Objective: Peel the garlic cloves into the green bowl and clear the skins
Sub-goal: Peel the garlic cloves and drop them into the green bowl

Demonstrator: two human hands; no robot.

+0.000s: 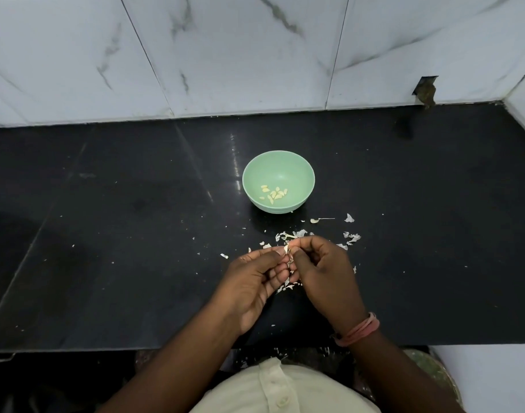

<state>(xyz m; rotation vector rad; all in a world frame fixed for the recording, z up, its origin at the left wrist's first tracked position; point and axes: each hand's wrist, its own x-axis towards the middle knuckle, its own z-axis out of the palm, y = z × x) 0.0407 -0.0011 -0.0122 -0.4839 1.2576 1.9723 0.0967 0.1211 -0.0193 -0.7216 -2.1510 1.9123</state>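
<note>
A green bowl (303, 168) stands on the black counter and holds several peeled garlic cloves (274, 193). In front of it, my left hand (255, 281) and my right hand (322, 271) meet, fingertips together. Both pinch one small garlic clove (287, 248) between thumbs and fingers, with bits of skin still on it. White garlic skins (295, 234) lie scattered on the counter around and under my hands. One unpeeled clove with a thin stalk (316, 220) lies just right of the bowl's base.
The black counter (136, 234) runs wide to both sides, with a white marble-tiled wall (225, 55) behind. More skin flakes (352, 237) lie to the right and along the counter's front edge (255, 350). A pink band (359, 330) circles my right wrist.
</note>
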